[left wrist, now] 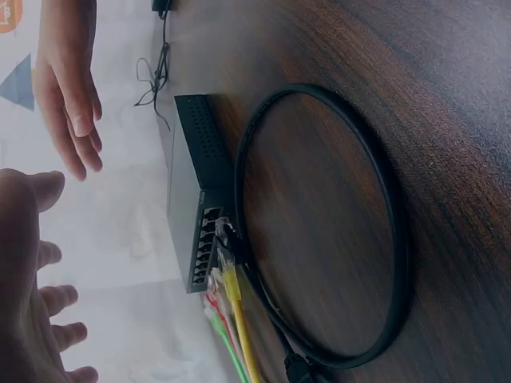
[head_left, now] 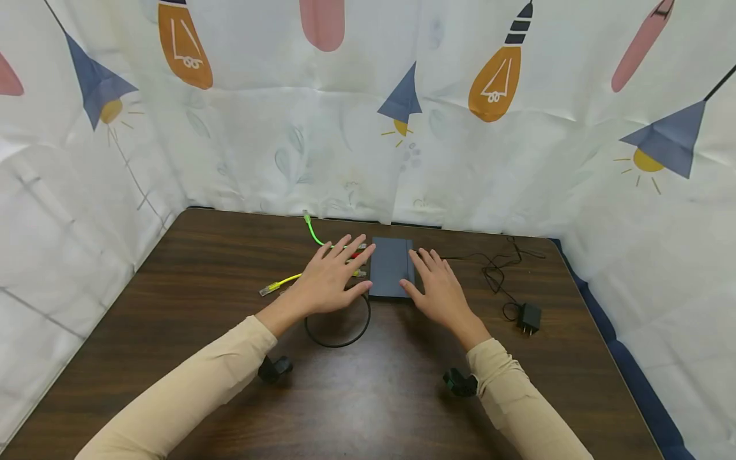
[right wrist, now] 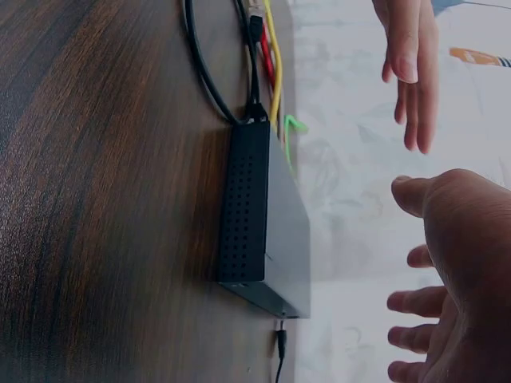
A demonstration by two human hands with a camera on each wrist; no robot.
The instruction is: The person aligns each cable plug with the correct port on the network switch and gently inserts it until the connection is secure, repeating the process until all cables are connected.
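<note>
A dark grey network switch (head_left: 391,268) lies flat near the back of the table. My left hand (head_left: 328,281) hovers by its left side with straight, spread fingers, above the cable ends. Beside the right edge, my right hand (head_left: 439,291) is held up likewise, palm down and holding nothing. Both wrist views show the hands raised above the switch. Plugged into its row of ports are a black cable (left wrist: 403,239), curving in a loop on the table, and a yellow cable (left wrist: 243,327). Red (right wrist: 267,60) and green (head_left: 311,227) cables run beside them, partly hidden by my left hand.
On the right lies a black power adapter (head_left: 529,317) with its tangled thin cord (head_left: 493,275); the cord's plug (right wrist: 281,343) enters the switch's side. A patterned white curtain (head_left: 356,147) hangs behind the brown table (head_left: 368,409). Wrist cameras show under both sleeves.
</note>
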